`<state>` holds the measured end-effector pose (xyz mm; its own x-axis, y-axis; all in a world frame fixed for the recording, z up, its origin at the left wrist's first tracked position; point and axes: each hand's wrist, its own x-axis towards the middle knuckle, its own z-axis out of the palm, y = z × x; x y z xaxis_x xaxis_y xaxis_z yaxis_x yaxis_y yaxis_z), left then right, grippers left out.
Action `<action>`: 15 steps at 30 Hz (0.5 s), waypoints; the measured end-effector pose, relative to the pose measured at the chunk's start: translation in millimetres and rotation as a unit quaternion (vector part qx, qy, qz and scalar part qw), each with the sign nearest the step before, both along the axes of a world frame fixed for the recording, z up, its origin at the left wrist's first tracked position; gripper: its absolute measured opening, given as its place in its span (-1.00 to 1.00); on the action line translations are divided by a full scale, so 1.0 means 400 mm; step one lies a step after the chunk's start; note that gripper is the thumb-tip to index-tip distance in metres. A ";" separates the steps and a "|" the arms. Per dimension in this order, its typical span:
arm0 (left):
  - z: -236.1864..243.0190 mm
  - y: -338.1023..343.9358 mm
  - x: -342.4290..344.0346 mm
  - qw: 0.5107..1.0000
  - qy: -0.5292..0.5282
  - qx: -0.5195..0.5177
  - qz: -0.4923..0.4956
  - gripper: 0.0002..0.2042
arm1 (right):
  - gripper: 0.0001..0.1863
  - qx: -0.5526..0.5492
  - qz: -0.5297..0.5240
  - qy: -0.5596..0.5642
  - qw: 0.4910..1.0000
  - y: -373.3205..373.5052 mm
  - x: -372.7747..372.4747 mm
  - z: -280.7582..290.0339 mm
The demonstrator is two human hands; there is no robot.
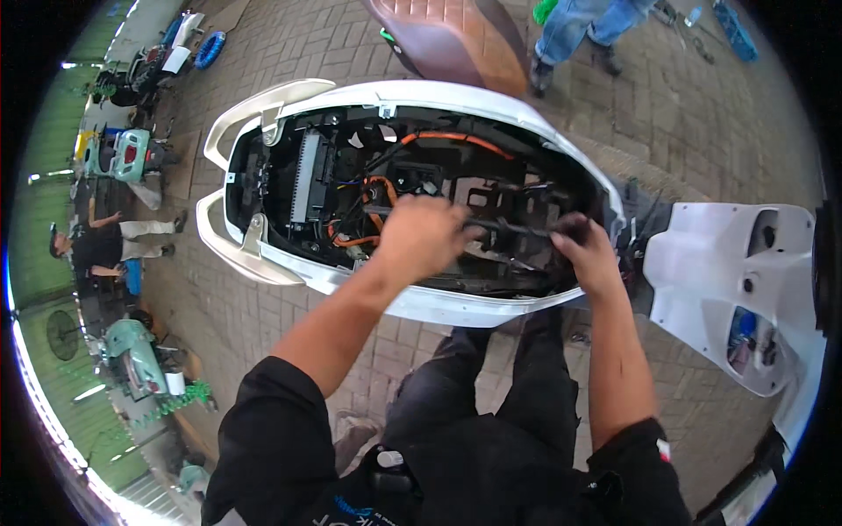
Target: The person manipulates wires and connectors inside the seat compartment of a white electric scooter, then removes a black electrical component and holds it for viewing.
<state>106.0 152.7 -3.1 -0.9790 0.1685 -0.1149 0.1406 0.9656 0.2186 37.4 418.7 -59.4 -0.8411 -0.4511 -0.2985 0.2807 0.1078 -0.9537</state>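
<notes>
Both my hands are inside the open body of a white scooter, whose seat is off. My left hand is closed round a dark, rod-like thing lying across the bay; its exact kind does not show. At that thing's other end, my right hand is closed with the fingers pinched, and what lies between them is hard to make out. Beside my left hand run thick orange cables. A grey ribbed metal box sits in the rear of the bay, left of the hands.
Cream grab rails stick out at the scooter's left end. A white front panel stands at right. Beyond the scooter are a brown seat and a person in jeans. Another person and several scooters stand at far left on brick paving.
</notes>
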 end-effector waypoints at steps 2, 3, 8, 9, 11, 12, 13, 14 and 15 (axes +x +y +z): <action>-0.044 -0.057 -0.009 0.991 -0.116 -0.010 0.061 -0.66 | -0.77 0.104 0.115 -0.074 0.985 -0.084 -0.062 -0.041; -0.074 -0.077 -0.004 0.989 -0.129 -0.016 0.064 -0.66 | -0.77 0.097 0.120 -0.086 0.984 -0.102 -0.085 -0.092; -0.130 -0.095 -0.010 0.965 -0.256 0.017 0.059 -0.64 | -0.68 0.007 0.273 -0.194 0.942 -0.130 -0.111 -0.298; -0.127 -0.101 -0.018 0.961 -0.268 0.016 0.063 -0.64 | -0.68 0.003 0.288 -0.221 0.932 -0.141 -0.108 -0.305; -0.120 -0.108 -0.041 0.923 -0.360 -0.047 0.124 -0.60 | -0.67 -0.024 0.296 -0.244 0.923 -0.172 -0.085 -0.332; -0.129 -0.107 -0.041 0.921 -0.367 -0.046 0.126 -0.60 | -0.67 -0.048 0.299 -0.260 0.917 -0.180 -0.073 -0.343; -0.126 -0.110 -0.040 0.923 -0.358 -0.048 0.131 -0.60 | -0.66 -0.055 0.294 -0.260 0.918 -0.189 -0.061 -0.344; -0.123 -0.111 -0.039 0.926 -0.348 -0.050 0.136 -0.59 | -0.66 -0.059 0.299 -0.263 0.915 -0.191 -0.055 -0.354; -0.128 -0.112 -0.035 0.924 -0.351 -0.052 0.140 -0.59 | -0.68 -0.044 0.299 -0.271 0.914 -0.189 -0.050 -0.366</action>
